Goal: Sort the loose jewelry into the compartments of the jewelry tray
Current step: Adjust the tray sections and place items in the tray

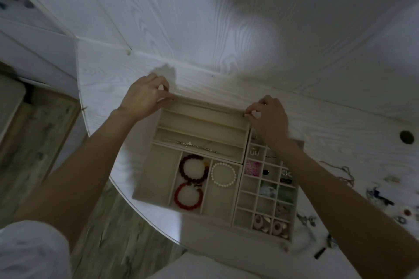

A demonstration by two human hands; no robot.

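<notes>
We see the jewelry tray (197,133) lying on the white worktop (317,124), its long slots running left to right across the far section. Our left hand (145,95) curls its grip on the tray's far left corner; our right hand (268,118) pinches the far right corner. A chain (197,146) lies lengthwise along the nearest long slot. Two red bracelets (190,182) share one near compartment, a pearl bracelet (223,175) lies just right of them. Loose jewelry (381,197) is scattered on the worktop, well right of the tray.
</notes>
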